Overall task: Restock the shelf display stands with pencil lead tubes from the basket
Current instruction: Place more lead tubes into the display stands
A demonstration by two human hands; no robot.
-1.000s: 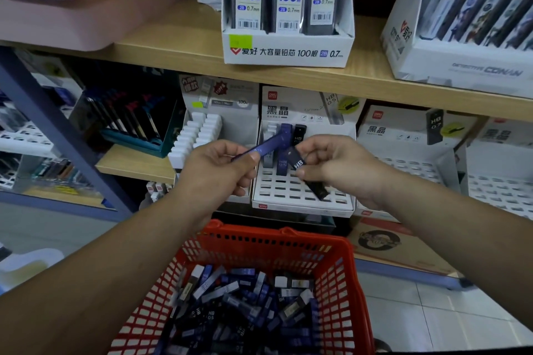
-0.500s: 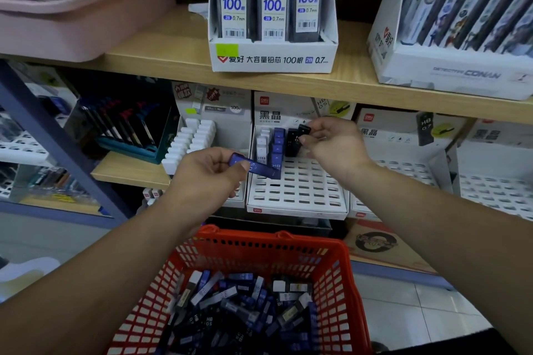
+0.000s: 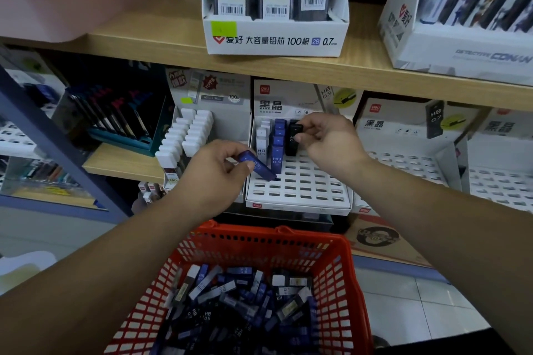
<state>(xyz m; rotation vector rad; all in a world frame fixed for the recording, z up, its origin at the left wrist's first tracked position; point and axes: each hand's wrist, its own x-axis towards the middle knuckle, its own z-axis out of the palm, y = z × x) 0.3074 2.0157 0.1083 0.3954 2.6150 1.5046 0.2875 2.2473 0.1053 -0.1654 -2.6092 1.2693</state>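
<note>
The red basket [image 3: 340, 256] below me is full of lead tubes [image 3: 230, 297]. My left hand [image 3: 213, 173] pinches a blue tube [image 3: 256, 168] before the stand [image 3: 300, 184]; my right hand [image 3: 331, 141] grips a black tube [image 3: 292, 138] standing in its back row.

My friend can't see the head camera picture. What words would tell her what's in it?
Two bare hands restock a white slotted stand: the right hand seats a black tube, the left hand holds a blue tube. Below sits a red basket of tubes.
</note>
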